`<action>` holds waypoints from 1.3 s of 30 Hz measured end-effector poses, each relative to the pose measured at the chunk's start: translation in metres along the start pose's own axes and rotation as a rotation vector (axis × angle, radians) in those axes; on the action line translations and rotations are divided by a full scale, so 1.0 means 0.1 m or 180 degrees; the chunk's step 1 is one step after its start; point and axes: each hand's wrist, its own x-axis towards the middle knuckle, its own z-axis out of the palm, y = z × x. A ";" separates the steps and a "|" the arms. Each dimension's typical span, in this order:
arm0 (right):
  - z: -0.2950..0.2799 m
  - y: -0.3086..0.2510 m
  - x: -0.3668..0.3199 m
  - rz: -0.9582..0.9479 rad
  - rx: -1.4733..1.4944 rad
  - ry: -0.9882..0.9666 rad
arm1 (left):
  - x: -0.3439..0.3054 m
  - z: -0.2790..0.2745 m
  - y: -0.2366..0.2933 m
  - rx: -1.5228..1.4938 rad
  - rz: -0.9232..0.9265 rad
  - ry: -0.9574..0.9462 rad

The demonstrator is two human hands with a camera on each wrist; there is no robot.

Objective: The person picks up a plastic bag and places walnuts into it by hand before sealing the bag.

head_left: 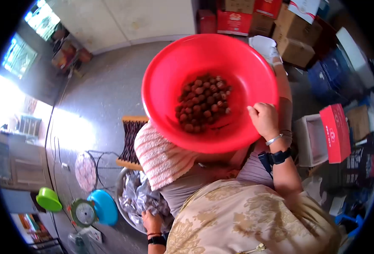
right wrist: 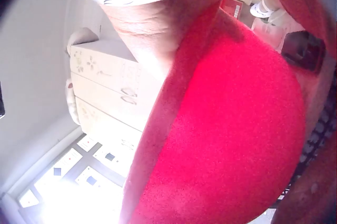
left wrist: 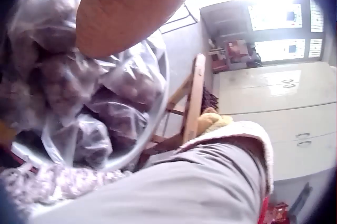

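Note:
A large red plastic basin (head_left: pixel 165 80) is tilted over the person's lap, with many small round brown fruits or nuts (head_left: pixel 201 99) heaped in its bottom. The right hand (head_left: pixel 264 120) grips its near right rim, fingers curled over the edge. In the right wrist view the basin's outer wall (right wrist: pixel 231 124) fills the middle. Low at the left, the left hand (head_left: pixel 152 222) is on clear plastic bags (head_left: pixel 146 192) that fill a pale round tub (head_left: pixel 120 186). The left wrist view shows round things inside the bags (left wrist: pixel 68 79); its fingertips are hidden, and I cannot tell whether they pinch one.
A pink-striped towel (head_left: pixel 161 154) covers one knee beside a wooden stool (head_left: pixel 132 142). An open red-lidded box (head_left: pixel 313 139) and stacked cartons (head_left: pixel 294 46) stand on the right. A fan (head_left: pixel 84 212), a blue basin (head_left: pixel 104 207) and cables lie on the left floor.

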 end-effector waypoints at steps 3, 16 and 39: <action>-0.03 -0.01 0.00 0.0033 -0.0041 0.0055 | 0.36 -0.37 0.30 -0.0431 0.0286 0.0664; -0.44 0.16 -0.07 0.0623 0.1311 0.1251 | 1.34 -1.77 3.44 -0.2785 0.2982 0.0553; -1.21 2.74 -1.86 0.3573 -0.1008 -0.0173 | 1.18 -1.34 4.39 -0.2953 0.2438 -0.1425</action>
